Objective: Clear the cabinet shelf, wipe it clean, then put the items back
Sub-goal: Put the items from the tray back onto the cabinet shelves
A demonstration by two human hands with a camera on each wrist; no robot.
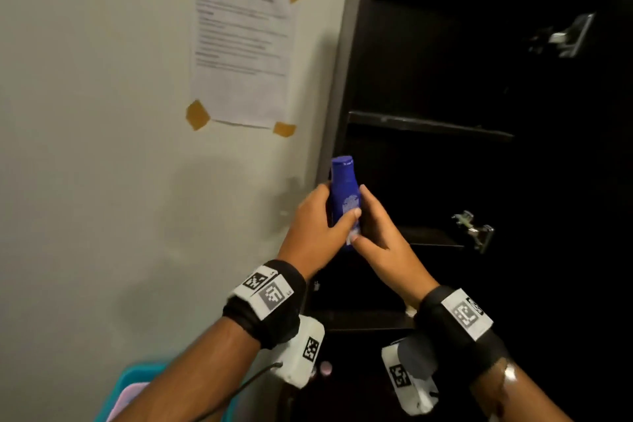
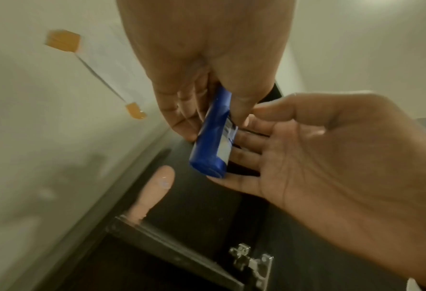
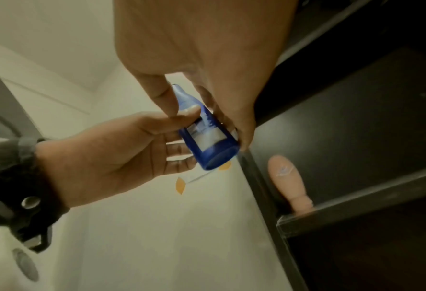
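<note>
Both hands busy?
Yes. Left hand [image 1: 315,226] and right hand [image 1: 380,233] together clasp the blue bottle [image 1: 343,195], mid-frame, in the air before the cabinet [image 1: 445,44].
How far along?
Upper shelf [image 1: 428,125] looks bare; a peach bottle [image 3: 286,177] stands lower down. No cloth shows, so clearing or restocking, I cannot tell.

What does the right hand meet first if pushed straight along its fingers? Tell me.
The blue bottle: fingers of the right hand already lie against it. Directly beyond is the left hand, gripping the bottle's other side; depth past that is unclear.
</note>
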